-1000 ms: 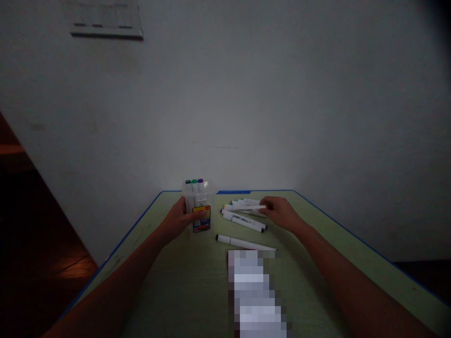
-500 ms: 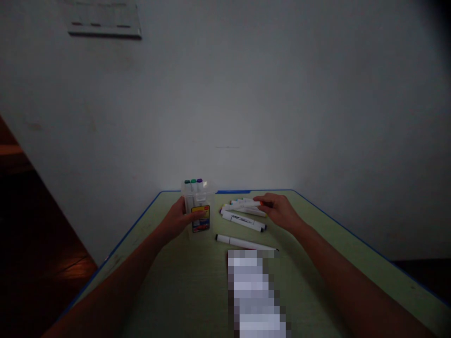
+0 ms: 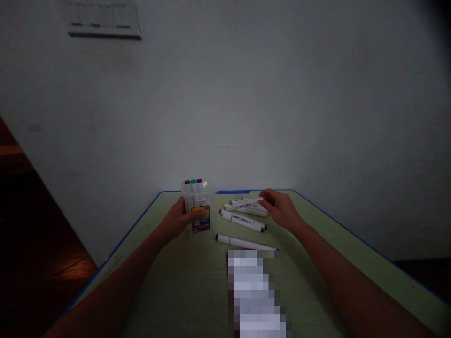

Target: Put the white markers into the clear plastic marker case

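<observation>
My left hand [image 3: 179, 218] is wrapped round a clear plastic marker case [image 3: 189, 225], its thumb across the yellow and blue label. Three markers [image 3: 193, 186] with dark green, green and purple caps stand upright inside. On the right, my right hand [image 3: 280, 209] pinches the near end of a white marker [image 3: 246, 204], whose other end points left over several more white markers [image 3: 255, 212] lying in a loose pile. Two dark-capped markers [image 3: 243, 219] lie side by side just in front of that pile. Closer to me rests a single black-capped marker [image 3: 244, 243].
A pixelated pale strip [image 3: 257, 295] lies on the green table [image 3: 169, 291] near me. The table has blue edging [image 3: 232, 191] and stands against a grey wall [image 3: 225, 94]. A panel [image 3: 105, 21] is mounted on the wall at upper left.
My right hand has shifted slightly up, with the marker's gripped end now tucked more between the fingers. My left hand and the case have stayed put.
</observation>
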Demonstrator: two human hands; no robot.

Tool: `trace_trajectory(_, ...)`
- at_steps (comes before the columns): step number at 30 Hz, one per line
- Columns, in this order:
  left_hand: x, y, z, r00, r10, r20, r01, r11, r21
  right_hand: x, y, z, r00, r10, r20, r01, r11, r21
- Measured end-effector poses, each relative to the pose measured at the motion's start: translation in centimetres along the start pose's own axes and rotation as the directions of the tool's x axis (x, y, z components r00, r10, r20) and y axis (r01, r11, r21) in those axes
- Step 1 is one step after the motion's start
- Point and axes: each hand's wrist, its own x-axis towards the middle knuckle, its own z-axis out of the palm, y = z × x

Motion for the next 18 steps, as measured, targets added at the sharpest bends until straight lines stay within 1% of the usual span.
trace_trajectory(4,0.07,-0.03,0.01,1.000,0.010,-0.003,-0.010,1.000,-0.017,-0.06,-0.31,-0.09,0.998,0.054,0.024,-0.053,0.998,-0.031)
trace_trajectory(7,0.07,-0.05,0.03,1.000,-0.003,-0.011,0.002,1.000,-0.020,0.01,-0.38,-0.06,0.992,0.104,0.072,-0.097,0.990,-0.105)
trace_trajectory(10,0.03,-0.01,0.06,1.000,0.006,0.016,-0.006,0.999,-0.040,0.10,-0.21,0.05,0.980,0.154,0.123,-0.130,0.973,-0.189)
trace_trajectory(12,0.01,0.03,0.08,1.000,0.010,0.026,-0.009,0.999,-0.038,0.08,-0.01,0.17,0.962,0.192,0.195,-0.138,0.956,-0.258)
trace_trajectory(15,0.05,-0.04,0.07,1.000,0.009,0.015,-0.009,0.999,-0.032,-0.07,0.31,0.40,0.909,0.247,0.335,-0.122,0.928,-0.352)
trace_trajectory(17,0.12,-0.17,0.05,1.000,0.010,0.010,-0.009,0.999,-0.032,-0.18,0.49,0.52,0.882,0.273,0.383,-0.115,0.915,-0.387)
trace_trajectory(18,0.16,-0.24,0.03,1.000,0.010,0.007,-0.010,1.000,-0.029,-0.21,0.55,0.55,0.876,0.285,0.389,-0.119,0.910,-0.398)
